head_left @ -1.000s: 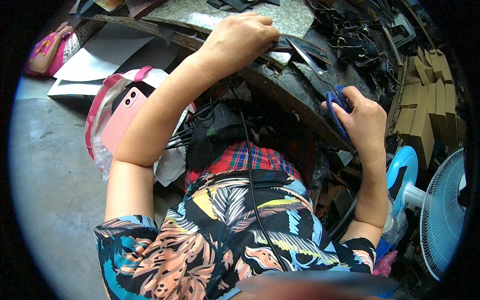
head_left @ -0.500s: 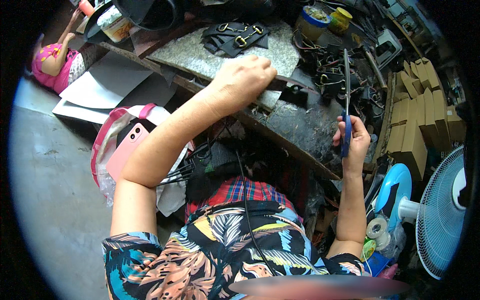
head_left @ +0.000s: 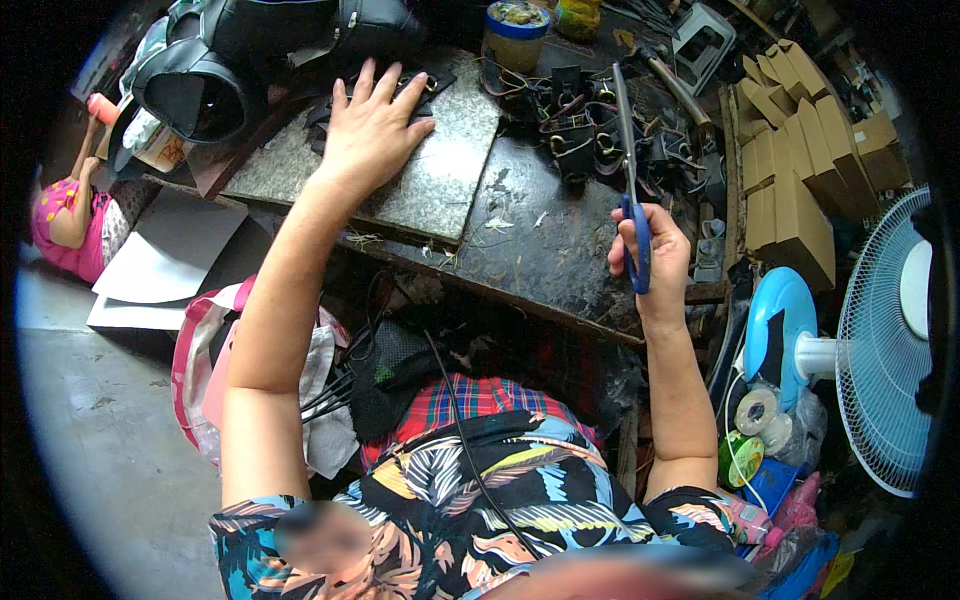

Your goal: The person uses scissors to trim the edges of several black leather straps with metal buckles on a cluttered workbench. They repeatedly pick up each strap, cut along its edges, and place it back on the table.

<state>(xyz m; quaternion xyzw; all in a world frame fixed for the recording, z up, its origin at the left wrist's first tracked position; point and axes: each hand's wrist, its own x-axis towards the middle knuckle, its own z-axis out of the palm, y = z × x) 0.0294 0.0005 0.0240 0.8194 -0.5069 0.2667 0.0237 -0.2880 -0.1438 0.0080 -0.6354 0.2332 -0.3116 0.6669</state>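
The left hand (head_left: 372,125) reaches forward, fingers spread flat on a black piece (head_left: 335,105) atop the stone slab (head_left: 440,170). The right hand (head_left: 652,258) is raised, closed around blue-handled scissors (head_left: 630,190), blades pointing away. Brown cardboard boxes (head_left: 795,165) are stacked at right.

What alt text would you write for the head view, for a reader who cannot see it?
A person's right hand holds blue-handled scissors blades up, while the left hand lies flat on black leather pieces on a grey stone slab. Cardboard boxes and a fan stand to the right.
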